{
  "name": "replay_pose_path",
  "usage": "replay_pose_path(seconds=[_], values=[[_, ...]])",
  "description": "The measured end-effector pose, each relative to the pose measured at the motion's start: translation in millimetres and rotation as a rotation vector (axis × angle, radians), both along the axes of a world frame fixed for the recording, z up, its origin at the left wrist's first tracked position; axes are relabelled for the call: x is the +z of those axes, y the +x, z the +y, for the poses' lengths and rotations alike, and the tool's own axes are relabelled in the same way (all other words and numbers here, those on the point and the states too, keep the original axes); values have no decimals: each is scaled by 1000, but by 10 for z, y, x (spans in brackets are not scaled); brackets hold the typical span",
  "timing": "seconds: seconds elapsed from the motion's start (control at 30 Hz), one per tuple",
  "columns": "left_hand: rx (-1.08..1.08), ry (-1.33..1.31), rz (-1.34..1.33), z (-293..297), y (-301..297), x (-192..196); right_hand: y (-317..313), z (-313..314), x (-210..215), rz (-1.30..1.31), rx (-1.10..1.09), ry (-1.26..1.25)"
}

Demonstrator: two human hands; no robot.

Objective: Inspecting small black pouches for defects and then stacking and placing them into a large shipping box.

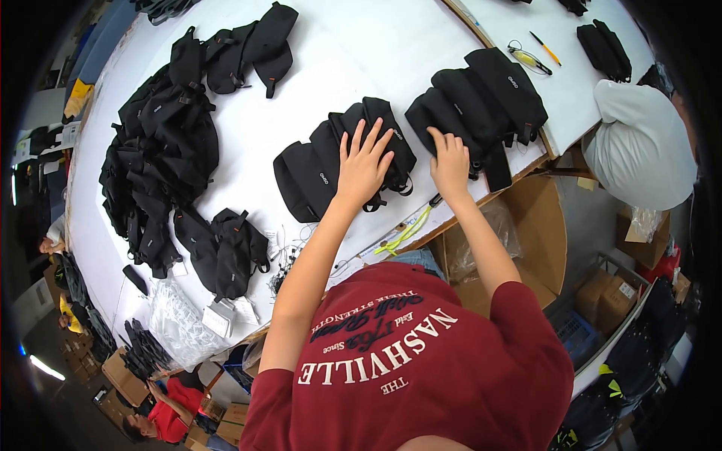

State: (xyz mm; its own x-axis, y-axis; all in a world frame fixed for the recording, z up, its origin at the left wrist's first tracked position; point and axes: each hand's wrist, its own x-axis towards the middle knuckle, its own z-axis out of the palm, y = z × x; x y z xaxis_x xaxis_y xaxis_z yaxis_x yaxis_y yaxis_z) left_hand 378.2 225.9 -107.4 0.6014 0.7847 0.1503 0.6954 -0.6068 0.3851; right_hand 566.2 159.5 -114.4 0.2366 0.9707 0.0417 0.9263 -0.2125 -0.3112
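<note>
My left hand (365,169) lies flat with fingers spread on a row of overlapping black fabric pouches (304,169) in the middle of the white table. Its palm partly covers the pouches, and short black straps hang from their near side. My right hand (451,165) rests at the near-left edge of a second row of black pouches (481,98). Its fingers are slightly bent and a little apart, with nothing visibly held. A narrow gap separates the two rows. A small dark flat object (497,167) lies beside the right row, at the table edge.
A large heap of black pouches (162,143) covers the table's left side. Nearer lie a clear plastic bag (180,323) and white tags (219,317). Neon-yellow cord (406,231) lies by the front edge. An open cardboard box (545,233) stands below; a white rounded bundle (639,143) is right.
</note>
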Motion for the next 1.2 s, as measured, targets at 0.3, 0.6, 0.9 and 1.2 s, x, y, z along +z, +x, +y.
replay_pose_path(seconds=[0.3,0.6,0.9,1.2], values=[[-57,23,-85,109,215,90,-159,408,80,552,146,173],[-36,60,38,-11,276,34,136,283,-200,78,-31,24],[-5,65,43,-21,175,-1,529,516,134,1163,-184,254],[-33,68,-49,39,463,82,310,543,-260,315,-47,42]])
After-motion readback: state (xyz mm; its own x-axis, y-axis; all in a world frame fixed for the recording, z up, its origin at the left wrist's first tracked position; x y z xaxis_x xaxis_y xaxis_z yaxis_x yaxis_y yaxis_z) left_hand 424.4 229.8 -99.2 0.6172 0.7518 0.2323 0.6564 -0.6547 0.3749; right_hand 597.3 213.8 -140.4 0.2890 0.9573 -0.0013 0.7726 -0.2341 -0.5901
